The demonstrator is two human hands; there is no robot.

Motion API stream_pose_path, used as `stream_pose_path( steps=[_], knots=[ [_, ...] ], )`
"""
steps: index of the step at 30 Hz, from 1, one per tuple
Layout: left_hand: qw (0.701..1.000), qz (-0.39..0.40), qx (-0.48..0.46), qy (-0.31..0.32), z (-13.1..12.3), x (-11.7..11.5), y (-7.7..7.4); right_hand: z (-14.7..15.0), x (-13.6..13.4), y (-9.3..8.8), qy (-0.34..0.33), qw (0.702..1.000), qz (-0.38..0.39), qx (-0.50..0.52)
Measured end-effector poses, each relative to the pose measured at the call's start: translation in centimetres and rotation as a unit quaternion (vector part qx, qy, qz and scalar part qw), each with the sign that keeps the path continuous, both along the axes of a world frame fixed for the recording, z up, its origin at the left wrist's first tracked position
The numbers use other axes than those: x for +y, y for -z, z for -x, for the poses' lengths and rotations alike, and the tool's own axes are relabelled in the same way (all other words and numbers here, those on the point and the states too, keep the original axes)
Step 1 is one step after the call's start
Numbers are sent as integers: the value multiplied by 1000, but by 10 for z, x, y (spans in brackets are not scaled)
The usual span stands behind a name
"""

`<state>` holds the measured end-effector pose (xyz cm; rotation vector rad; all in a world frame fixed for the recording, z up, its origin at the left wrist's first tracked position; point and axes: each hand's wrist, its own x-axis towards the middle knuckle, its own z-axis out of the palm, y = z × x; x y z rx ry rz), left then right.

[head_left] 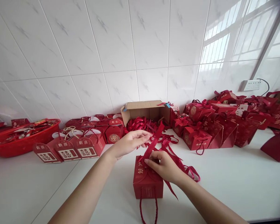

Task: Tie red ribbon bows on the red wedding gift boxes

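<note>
A small red gift box (147,186) stands in front of me, with gold characters on its lid and a twisted cord handle (140,207) hanging at its near side. A red satin ribbon (156,138) rises from the top of the box. My right hand (163,165) pinches this ribbon low down, just over the lid. My left hand (132,143) hovers to the upper left, fingers stretched out beside the upper ribbon; whether they touch it is unclear. More loose ribbon (193,171) trails on the table right of the box.
An open cardboard box (143,105) by the tiled wall holds a heap of red ribbons (140,124). Several red boxes (88,151) stand to the left, beside a red basin (18,144). Ribboned boxes (198,138) crowd the right. A power socket (250,85) is on the wall.
</note>
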<state>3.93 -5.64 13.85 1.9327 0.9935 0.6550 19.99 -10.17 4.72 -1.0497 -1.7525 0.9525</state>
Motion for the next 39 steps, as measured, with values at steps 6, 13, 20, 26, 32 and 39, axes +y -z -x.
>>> stream_pose_path(
  steps=[6,13,20,26,32,39],
  knots=[
    [989,-103,90,-57,23,-15,36,1,4,6,1,1000,-6,1],
    [981,-178,8,-81,25,-23,70,8,-6,5,79,995,-8,61],
    [986,-154,0,-69,22,-30,78,10,-10,7,93,993,-65,-18],
    [985,-148,-25,-80,21,-27,89,8,-18,3,82,987,-117,-76],
    [988,-121,-59,-76,20,-26,93,7,-14,13,145,977,-134,-82],
    [986,-126,-74,-83,21,-23,94,1,-8,5,109,993,10,-40]
  ],
)
